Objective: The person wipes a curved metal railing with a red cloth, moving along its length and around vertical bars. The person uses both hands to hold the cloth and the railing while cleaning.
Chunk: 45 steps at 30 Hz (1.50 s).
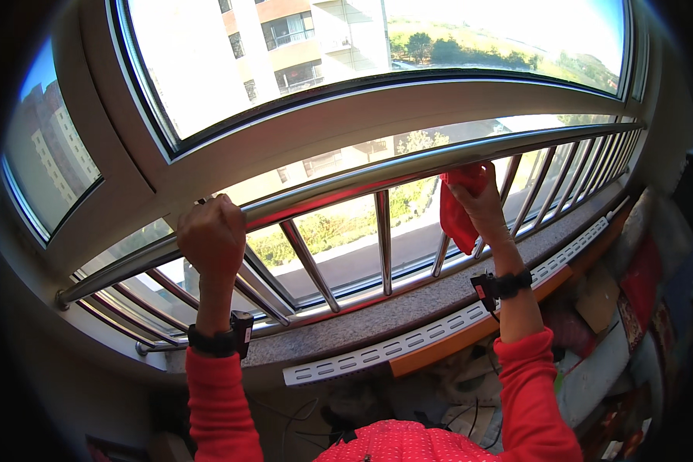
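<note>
Left hand: grip clamped on steel handrail; could slide if the polished tube is slick.
Right hand: grip clamped on red cloth, up by the handrail's underside.
Red cloth: below handrail, lower end loose; might snag a baluster, or drop if fingers slacken.
Right wrist box: could knock balusters on a sideways sweep.

On my feed, strong daylight from the far window burns out its left side and glints along the metal rail, leaving the near-right clutter dim, with straight edges bowing toward black corners.
</note>
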Each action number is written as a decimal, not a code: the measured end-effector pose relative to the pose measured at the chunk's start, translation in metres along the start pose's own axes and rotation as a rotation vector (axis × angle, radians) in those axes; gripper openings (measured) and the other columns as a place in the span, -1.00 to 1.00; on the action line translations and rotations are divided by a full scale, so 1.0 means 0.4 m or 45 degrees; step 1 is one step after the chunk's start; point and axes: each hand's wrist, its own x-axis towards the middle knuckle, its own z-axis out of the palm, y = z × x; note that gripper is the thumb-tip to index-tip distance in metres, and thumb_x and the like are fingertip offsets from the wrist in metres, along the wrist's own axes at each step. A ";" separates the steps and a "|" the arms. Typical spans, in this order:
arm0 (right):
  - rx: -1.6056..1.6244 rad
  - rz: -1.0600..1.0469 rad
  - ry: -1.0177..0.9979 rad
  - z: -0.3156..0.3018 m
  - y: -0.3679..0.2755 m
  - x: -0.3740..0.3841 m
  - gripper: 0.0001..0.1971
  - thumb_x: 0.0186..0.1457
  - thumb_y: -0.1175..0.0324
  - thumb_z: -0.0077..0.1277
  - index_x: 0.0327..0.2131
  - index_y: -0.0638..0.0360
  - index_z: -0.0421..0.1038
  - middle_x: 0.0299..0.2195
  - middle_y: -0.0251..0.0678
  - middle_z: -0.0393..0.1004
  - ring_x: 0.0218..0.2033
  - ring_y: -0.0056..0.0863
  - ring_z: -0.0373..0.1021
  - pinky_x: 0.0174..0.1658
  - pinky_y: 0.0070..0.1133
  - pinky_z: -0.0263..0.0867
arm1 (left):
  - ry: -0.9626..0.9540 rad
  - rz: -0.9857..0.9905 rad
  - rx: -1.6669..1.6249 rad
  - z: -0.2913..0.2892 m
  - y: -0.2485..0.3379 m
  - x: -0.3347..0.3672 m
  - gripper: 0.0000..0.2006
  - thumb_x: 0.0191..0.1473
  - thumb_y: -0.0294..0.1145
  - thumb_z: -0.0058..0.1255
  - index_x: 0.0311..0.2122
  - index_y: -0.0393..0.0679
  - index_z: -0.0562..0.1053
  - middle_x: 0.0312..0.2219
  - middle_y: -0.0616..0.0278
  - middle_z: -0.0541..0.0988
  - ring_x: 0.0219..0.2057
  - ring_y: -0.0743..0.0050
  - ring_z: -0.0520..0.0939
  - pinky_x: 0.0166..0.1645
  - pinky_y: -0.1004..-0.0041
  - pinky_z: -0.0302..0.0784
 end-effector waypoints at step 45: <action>-0.857 -0.036 0.288 0.069 0.320 -0.310 -0.53 0.01 0.14 0.26 -0.09 0.12 0.32 -0.24 -0.24 0.44 -0.20 -0.31 0.39 -0.18 -0.42 0.42 | -1.335 -0.125 -0.470 -0.037 -0.162 0.070 -0.40 0.19 0.04 -0.05 0.15 -0.25 0.34 -0.63 0.33 0.39 -0.59 0.70 0.38 -0.51 0.57 0.25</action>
